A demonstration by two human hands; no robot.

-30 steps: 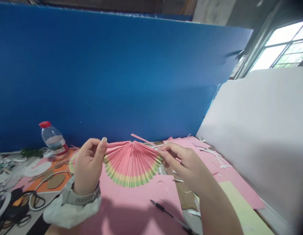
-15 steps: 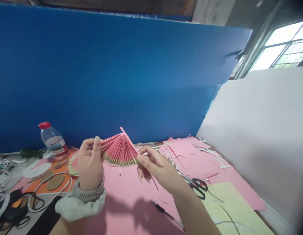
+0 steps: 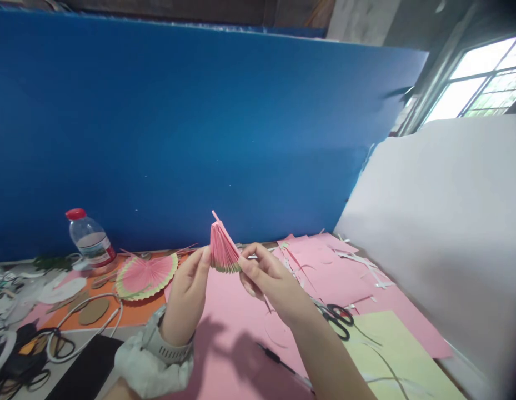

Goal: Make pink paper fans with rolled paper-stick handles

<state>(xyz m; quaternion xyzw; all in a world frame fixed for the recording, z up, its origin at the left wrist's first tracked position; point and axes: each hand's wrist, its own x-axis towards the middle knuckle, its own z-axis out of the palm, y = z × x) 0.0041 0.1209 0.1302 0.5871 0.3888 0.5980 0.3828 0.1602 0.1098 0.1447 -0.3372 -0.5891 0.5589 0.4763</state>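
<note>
Between my two hands, above the table, is a pleated paper fan (image 3: 224,250), pink with a green lower edge. Its folds are drawn fairly close together, and a pink strip along its right side sticks up past the top. My left hand (image 3: 189,291) pinches the fan's left edge between thumb and fingers. On the other side, my right hand (image 3: 270,280) grips the right edge near the green rim. A second pleated fan (image 3: 146,273), pink with a pale yellow-green border, lies spread on orange paper to the left of my left hand.
Black-handled scissors (image 3: 339,321) and a pen (image 3: 282,364) lie near my right forearm. Pink sheets (image 3: 332,275) and yellow paper (image 3: 401,347) cover the right side. A red-capped bottle (image 3: 91,239), a white cable (image 3: 60,339) and a black flat object (image 3: 85,369) are left. A blue panel (image 3: 199,128) stands behind.
My left hand has moved right toward my right hand, folding the fan from widely spread to narrow. The second fan on the orange paper now shows fully. My right hand has barely moved.
</note>
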